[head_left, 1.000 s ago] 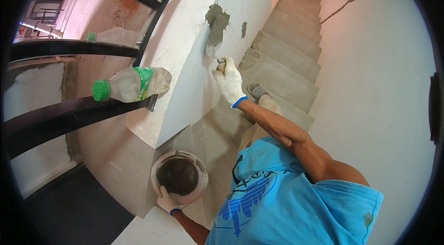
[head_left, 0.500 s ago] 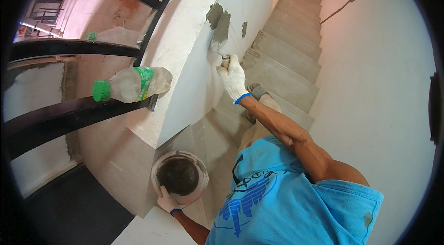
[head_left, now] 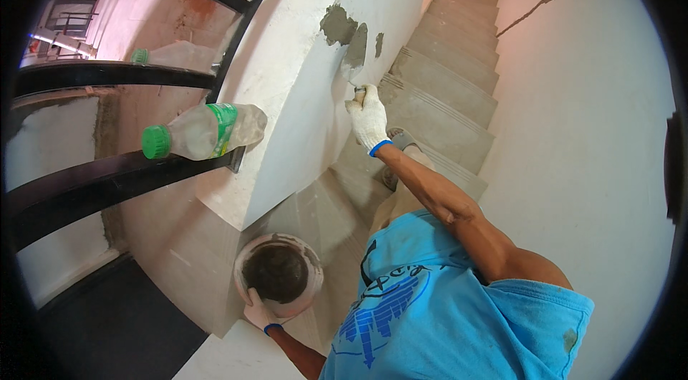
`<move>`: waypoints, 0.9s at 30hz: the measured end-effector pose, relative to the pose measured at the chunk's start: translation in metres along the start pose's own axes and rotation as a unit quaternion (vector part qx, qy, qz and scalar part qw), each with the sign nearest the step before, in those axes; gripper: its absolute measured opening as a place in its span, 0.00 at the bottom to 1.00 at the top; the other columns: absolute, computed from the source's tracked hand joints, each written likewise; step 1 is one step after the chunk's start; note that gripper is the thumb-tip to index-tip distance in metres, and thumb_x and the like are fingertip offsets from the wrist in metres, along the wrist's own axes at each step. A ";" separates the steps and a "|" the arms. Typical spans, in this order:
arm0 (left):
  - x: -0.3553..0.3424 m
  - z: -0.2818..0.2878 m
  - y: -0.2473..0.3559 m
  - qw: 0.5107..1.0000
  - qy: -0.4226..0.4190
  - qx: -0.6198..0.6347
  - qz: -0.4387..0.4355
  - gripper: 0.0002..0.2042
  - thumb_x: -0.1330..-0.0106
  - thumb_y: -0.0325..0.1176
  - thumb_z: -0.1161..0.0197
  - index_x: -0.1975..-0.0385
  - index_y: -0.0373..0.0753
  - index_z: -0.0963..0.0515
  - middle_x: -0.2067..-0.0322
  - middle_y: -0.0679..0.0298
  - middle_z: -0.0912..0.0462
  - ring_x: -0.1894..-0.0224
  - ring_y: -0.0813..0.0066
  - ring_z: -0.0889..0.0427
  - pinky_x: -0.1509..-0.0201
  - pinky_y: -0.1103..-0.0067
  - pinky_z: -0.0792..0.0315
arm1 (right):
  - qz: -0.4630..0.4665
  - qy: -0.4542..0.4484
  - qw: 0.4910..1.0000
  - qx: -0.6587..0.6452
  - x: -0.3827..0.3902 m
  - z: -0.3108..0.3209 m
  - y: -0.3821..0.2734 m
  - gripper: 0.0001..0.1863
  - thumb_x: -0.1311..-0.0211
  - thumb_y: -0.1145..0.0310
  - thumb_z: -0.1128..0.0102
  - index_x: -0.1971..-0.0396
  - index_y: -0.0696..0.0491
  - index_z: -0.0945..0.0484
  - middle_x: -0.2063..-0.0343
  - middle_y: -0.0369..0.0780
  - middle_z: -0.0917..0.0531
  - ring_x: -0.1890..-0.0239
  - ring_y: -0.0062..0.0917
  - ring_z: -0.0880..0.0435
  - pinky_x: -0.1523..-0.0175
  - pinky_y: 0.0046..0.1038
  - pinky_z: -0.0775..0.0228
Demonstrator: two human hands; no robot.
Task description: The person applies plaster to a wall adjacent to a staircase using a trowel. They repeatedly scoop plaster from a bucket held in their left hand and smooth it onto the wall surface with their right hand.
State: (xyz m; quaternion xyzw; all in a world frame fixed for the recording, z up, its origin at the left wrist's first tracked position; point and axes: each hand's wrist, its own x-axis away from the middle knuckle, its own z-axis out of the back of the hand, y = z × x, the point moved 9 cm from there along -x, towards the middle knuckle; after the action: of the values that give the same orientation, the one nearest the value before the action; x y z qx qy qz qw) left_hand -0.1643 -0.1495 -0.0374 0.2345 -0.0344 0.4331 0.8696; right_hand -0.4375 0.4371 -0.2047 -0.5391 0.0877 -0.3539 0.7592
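In a white knit glove with a blue cuff, my right hand [head_left: 370,120] is closed round the handle of a trowel [head_left: 354,57]. Grey mortar covers much of its blade, which is at the white low wall [head_left: 304,118], just right of a wet grey mortar patch [head_left: 337,26]. Whether the blade touches the wall, I cannot tell. Down at the lower left, my gloved left hand [head_left: 258,312] grips the rim of a pale round bucket [head_left: 312,265], thumb over the edge. Dark grey mortar [head_left: 276,272] lies inside it.
A clear plastic bottle [head_left: 197,133] with a green cap lies on the low wall beside black metal railings [head_left: 93,183]. Concrete stairs [head_left: 444,93] run along the right white wall [head_left: 573,129], which has a grey filled crack [head_left: 545,0]. A smaller mortar smear [head_left: 379,44] marks the low wall.
My right hand has moved the trowel to the right along the wall, away from the mortar patch, which now shows more fully. My left hand and the bucket have stayed put.
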 end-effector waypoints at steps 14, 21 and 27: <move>0.006 0.001 0.006 1.000 0.006 0.020 0.007 0.30 0.29 0.49 0.36 0.54 0.17 0.18 0.63 0.54 0.12 0.62 0.67 0.18 0.54 0.70 0.25 | 0.008 -0.025 0.997 -0.074 -0.013 -0.031 0.013 0.26 0.39 0.66 0.35 0.43 0.56 0.31 0.73 0.43 0.19 0.77 0.29 0.18 0.72 0.34 0.25; 0.001 0.001 -0.002 1.000 0.016 0.013 0.004 0.30 0.29 0.49 0.36 0.56 0.16 0.19 0.65 0.54 0.13 0.63 0.67 0.20 0.55 0.70 0.25 | -0.056 -0.128 0.969 -0.203 -0.014 -0.044 0.010 0.25 0.38 0.69 0.37 0.43 0.58 0.31 0.72 0.42 0.20 0.77 0.28 0.19 0.72 0.34 0.24; -0.004 0.004 -0.011 1.000 0.026 -0.002 -0.002 0.30 0.30 0.49 0.37 0.56 0.17 0.19 0.66 0.43 0.12 0.64 0.60 0.17 0.54 0.65 0.25 | -0.079 -0.158 0.973 -0.149 -0.006 -0.030 0.010 0.24 0.40 0.68 0.38 0.44 0.58 0.30 0.73 0.45 0.19 0.77 0.33 0.18 0.70 0.37 0.23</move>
State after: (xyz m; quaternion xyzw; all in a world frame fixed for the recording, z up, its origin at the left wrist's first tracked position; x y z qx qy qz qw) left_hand -0.1580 -0.1595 -0.0389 0.2211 -0.0119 0.4373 0.8717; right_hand -0.4526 0.4198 -0.2270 -0.7002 -0.0249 -0.3063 0.6444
